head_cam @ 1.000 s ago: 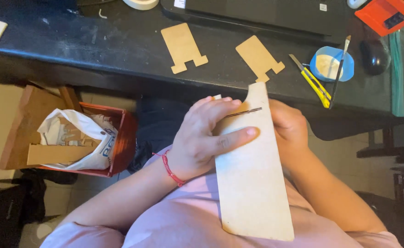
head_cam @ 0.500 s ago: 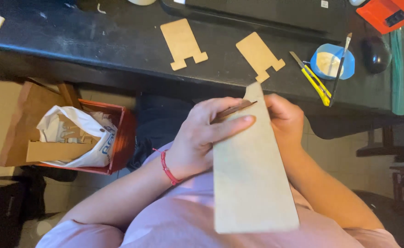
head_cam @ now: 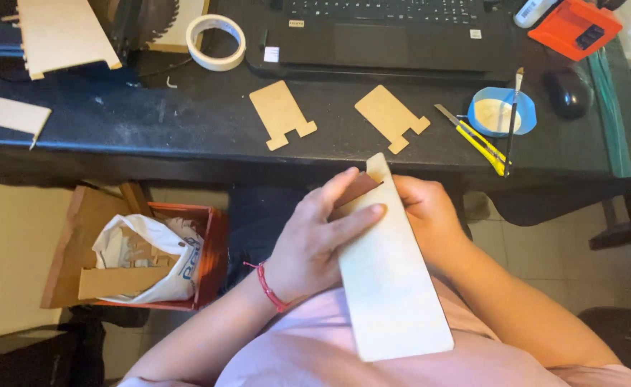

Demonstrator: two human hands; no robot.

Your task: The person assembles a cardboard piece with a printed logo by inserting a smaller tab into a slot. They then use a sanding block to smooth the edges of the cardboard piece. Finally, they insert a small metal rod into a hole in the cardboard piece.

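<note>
Since the earlier frame, your view has tipped upward, so more of the black desk now shows across the top of the frame, and the long pale rectangular wooden board stays gripped in both your hands at the centre.

Your left hand lies over the board's upper left edge, fingers stretched across its face, pressing a small brown piece, possibly sandpaper, against the board near its top. A red cord bracelet circles that wrist. Your right hand is curled behind the board's upper right edge, grasping it from the back; its fingertips are hidden. The board slants from just below the desk edge down to the lower centre, its bottom end resting against your pink shirt.

On the desk above your hands lie two flat tan wooden cut-outs with notched feet, one left and one right. To their right lie a yellow utility knife and a blue dish of pale glue with a thin brush leaning across it. A roll of white masking tape sits at upper left, beside a black laptop. At lower left, on the floor, a red box holds a crumpled white bag.
</note>
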